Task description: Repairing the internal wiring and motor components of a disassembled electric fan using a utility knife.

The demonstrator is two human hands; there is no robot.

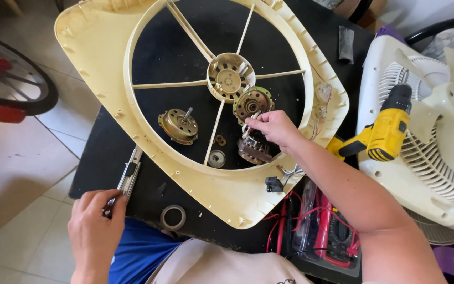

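A cream plastic fan housing (95, 63) lies flat on a black table (101, 158). Inside its ring sit a brass-coloured motor cap with a shaft (178, 125), another motor end cap (252, 103) and a motor stator with copper windings (253, 147). My right hand (271, 128) pinches at the top of the stator, fingers closed on its wires. My left hand (96, 221) grips the end of a utility knife (129, 178) at the table's near edge.
A roll of tape (173, 216) lies by the near edge. A yellow cordless drill (382, 134) rests on a white fan grille (421, 158) at right. A multimeter with red leads (321, 231) sits under my right forearm. A wheel (6, 79) stands at left.
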